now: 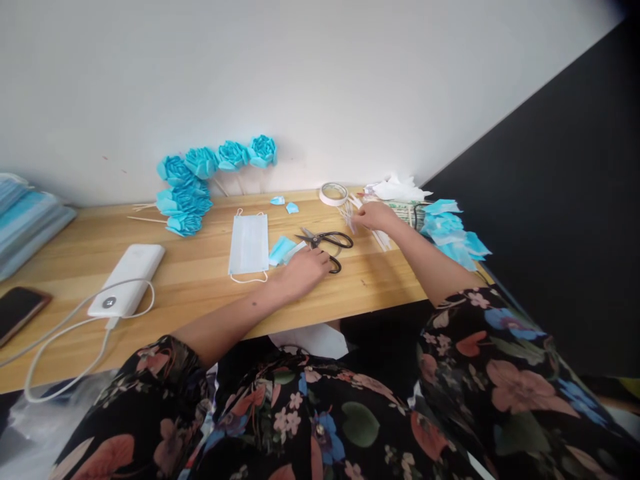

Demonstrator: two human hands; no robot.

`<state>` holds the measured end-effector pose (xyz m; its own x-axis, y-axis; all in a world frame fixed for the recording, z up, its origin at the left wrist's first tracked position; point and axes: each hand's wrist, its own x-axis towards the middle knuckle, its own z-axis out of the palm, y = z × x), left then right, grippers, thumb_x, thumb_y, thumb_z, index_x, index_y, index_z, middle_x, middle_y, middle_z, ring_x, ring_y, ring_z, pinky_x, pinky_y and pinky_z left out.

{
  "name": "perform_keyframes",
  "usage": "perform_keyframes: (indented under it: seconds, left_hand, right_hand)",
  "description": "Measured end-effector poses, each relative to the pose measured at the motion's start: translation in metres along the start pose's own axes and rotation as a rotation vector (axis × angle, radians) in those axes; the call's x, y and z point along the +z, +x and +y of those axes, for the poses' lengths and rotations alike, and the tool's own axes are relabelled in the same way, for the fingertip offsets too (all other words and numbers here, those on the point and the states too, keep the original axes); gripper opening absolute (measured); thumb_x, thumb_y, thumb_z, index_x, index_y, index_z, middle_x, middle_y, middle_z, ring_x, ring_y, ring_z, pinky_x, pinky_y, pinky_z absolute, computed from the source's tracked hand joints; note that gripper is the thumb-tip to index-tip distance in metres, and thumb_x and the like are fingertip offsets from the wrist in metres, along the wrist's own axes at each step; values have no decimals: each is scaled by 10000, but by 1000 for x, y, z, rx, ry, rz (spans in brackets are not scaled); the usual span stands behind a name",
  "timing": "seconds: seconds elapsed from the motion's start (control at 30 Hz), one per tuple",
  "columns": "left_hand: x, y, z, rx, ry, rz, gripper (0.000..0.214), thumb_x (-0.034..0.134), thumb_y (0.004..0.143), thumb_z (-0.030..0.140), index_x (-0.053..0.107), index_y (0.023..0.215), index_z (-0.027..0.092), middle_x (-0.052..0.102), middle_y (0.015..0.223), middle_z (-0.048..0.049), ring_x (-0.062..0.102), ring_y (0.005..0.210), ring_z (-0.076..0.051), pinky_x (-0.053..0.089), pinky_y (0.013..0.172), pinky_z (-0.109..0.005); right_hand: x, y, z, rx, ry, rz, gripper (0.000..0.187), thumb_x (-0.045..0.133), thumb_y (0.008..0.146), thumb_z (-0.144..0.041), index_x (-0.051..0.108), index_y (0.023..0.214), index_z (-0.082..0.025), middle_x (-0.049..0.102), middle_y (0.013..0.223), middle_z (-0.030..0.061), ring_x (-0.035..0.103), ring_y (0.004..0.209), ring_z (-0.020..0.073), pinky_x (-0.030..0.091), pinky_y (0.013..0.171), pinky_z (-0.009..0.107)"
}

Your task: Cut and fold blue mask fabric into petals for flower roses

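My left hand [306, 265] rests on the wooden table [200, 280] with its fingers curled beside the handles of black scissors [325, 241], touching a folded blue piece [281, 250]. My right hand [374, 215] is farther back, its fingers pinched on thin white strips [349, 215] near a roll of clear tape [333, 193]. A flat face mask [249, 244] lies left of the scissors.
Several blue paper-like flowers on sticks [200, 177] lean on the wall. A white power bank [127, 279] with cable and a phone [17, 312] lie at left, a stack of masks [25, 220] far left. Blue and white scraps [450, 230] pile at the right edge.
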<state>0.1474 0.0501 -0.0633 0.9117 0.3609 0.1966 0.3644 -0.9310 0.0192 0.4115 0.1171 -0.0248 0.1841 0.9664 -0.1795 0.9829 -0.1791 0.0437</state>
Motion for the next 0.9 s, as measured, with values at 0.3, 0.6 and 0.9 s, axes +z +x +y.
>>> perform_keyframes:
  seconds: [0.3,0.6,0.9]
  left_hand:
    - [-18,-15,11,-60,-132,-8,274,424,1021,259,671,948,165,681,996,-60,609,922,-206,421,781,-343]
    - [-10,-21,4,-61,-271,105,262,438,1013,235,689,986,167,693,998,-75,628,923,-213,452,775,-340]
    - [-3,-20,-1,-56,-374,178,308,403,1026,247,696,977,163,706,993,-79,639,926,-203,475,800,-326]
  right_hand:
    - [-1,38,-22,-57,-205,-152,493,708,785,-347,722,1186,-61,728,1120,241,667,1101,362,512,903,378]
    - [-1,18,-19,-78,-222,-237,327,635,783,-218,769,1029,-49,752,990,242,698,1007,354,508,830,362]
    - [-4,-12,20,-127,144,-66,248,562,829,-236,709,1014,-162,767,863,49,700,801,201,494,710,250]
